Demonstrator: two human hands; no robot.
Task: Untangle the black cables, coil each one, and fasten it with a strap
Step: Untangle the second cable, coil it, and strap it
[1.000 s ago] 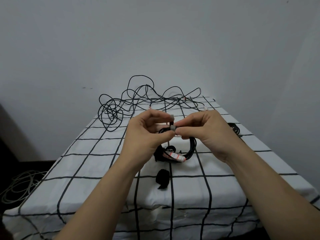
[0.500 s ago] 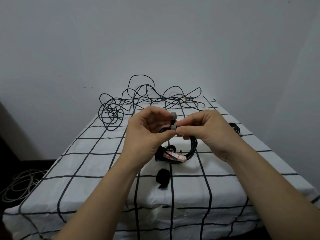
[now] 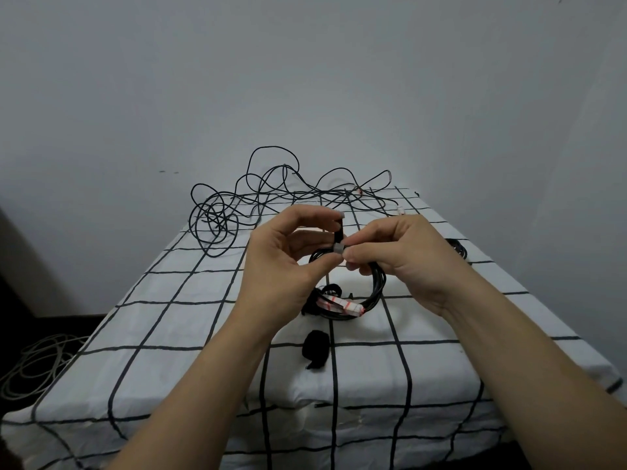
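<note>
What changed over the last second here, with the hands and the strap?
The left hand has drawn the free end of the strap slightly upward, away from the grey buckle pinched by the right hand. Nothing was grasped or released. The coiled cable in the right hand, the tangled cables behind and the spare strap stayed put.
</note>
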